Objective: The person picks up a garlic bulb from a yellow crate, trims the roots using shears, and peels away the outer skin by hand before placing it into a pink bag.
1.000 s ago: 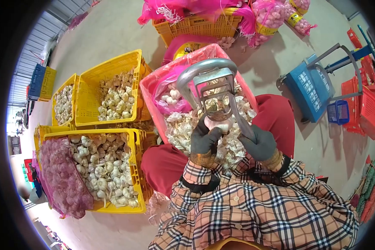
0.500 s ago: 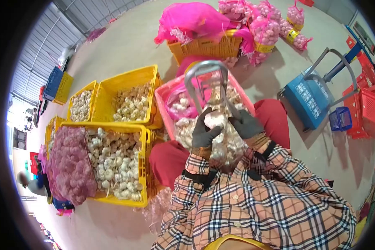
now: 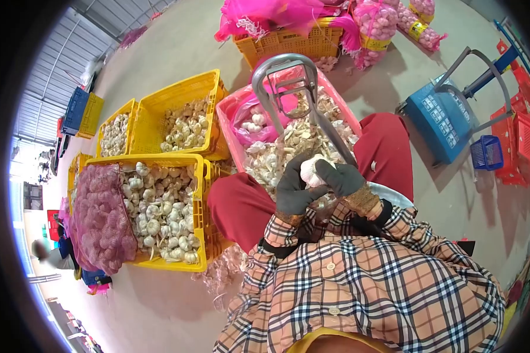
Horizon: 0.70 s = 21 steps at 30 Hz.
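Observation:
A white garlic bulb (image 3: 312, 170) is held between my two dark-gloved hands, in front of my lap. My left hand (image 3: 295, 187) has its fingers wrapped round the bulb's left and lower side. From the right, my right hand (image 3: 344, 179) closes on the same bulb, its fingers lying over the edge. Just beyond them stands a pink basket (image 3: 229, 130) with loose garlic skins (image 3: 303, 140) and a pink bag (image 3: 270, 136) holding several bulbs. A grey metal frame (image 3: 323, 125) rises over this basket, close to my hands.
To the left, yellow crates (image 3: 204, 232) hold many garlic bulbs (image 3: 162, 215), one partly covered by a purple mesh sack (image 3: 103, 220). A blue platform scale (image 3: 439, 120) and a small blue basket (image 3: 487, 152) stand right. Filled net bags (image 3: 375, 26) lie at the back.
The view has tipped downward, so the background sits higher. My right hand has come closer in and now laps over the bulb. My left hand still holds it.

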Each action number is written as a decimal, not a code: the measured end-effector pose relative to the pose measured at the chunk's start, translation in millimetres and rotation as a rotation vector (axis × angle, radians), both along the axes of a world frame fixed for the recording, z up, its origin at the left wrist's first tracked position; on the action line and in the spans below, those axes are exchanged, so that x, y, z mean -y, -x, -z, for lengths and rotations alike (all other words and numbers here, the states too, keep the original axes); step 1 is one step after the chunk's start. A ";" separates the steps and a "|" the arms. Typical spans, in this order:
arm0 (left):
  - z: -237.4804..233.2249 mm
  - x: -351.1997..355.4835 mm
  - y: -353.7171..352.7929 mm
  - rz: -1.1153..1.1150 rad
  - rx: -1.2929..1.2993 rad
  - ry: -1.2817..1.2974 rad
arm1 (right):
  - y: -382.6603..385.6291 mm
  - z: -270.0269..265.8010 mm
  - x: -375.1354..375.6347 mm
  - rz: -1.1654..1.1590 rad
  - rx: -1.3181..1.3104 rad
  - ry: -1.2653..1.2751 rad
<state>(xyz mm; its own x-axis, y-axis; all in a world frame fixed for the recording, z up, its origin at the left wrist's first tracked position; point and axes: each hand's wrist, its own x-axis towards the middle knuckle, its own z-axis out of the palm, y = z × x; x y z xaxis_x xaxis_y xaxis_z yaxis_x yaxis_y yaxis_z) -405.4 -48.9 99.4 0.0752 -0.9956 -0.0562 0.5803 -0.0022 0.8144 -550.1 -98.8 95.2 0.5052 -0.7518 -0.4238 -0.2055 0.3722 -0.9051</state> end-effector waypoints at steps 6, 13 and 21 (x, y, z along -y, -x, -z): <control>-2.5 3.2 -7.9 0.051 -0.193 -0.033 | 5.8 0.0 11.2 -0.371 -0.001 0.138; 1.0 -2.3 -3.9 -0.039 -0.138 -0.077 | 1.5 -37.7 7.5 -0.131 0.130 -0.349; 3.8 5.2 -8.6 -0.232 0.021 -0.239 | -6.1 -26.8 4.4 -0.172 0.186 -0.169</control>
<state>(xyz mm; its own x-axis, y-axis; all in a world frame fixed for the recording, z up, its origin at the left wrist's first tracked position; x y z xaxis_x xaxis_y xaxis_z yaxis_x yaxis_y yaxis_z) -396.9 -54.1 95.6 0.3018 -0.9106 -0.2824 0.5708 -0.0647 0.8186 -544.0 -103.2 122.1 0.6994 -0.5752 -0.4243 -0.1153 0.4950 -0.8612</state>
